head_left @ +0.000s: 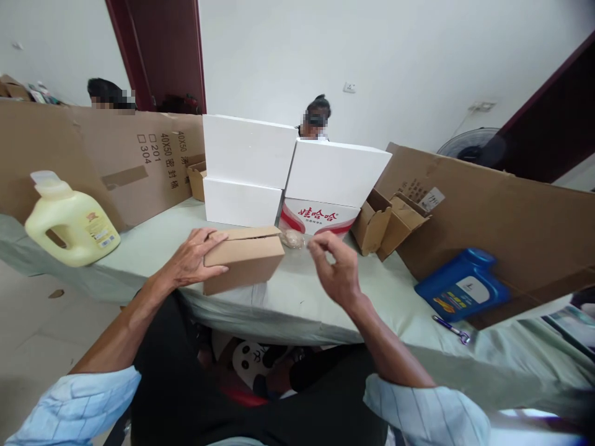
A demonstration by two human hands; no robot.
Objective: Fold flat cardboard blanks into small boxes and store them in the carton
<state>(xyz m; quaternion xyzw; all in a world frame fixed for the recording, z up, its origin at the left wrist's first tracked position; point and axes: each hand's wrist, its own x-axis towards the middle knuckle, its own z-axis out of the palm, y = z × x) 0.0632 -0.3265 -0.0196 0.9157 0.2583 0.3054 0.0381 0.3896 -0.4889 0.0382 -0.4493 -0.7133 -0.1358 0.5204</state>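
Note:
A small brown cardboard box [244, 263] stands near the table's front edge, with a narrow gap along its top seam. My left hand [198, 257] grips its left end, thumb on the near side and fingers over the top. Just beyond the box's right end lies a small tan, shiny object [292, 239], possibly a roll of clear tape; its kind is not plain. My right hand [334, 266] is raised to the right of it, thumb and forefinger pinched together close to its edge. Whatever thin thing sits between those fingertips is too faint to make out.
White boxes [248, 152] are stacked at the back, beside a red-and-white carton [320, 217]. Open cardboard boxes [372, 220] stand right of them. A yellow jug [69, 217] is left; a blue bottle [465, 285] and a razor-like tool [450, 328] are right. Two people sit beyond.

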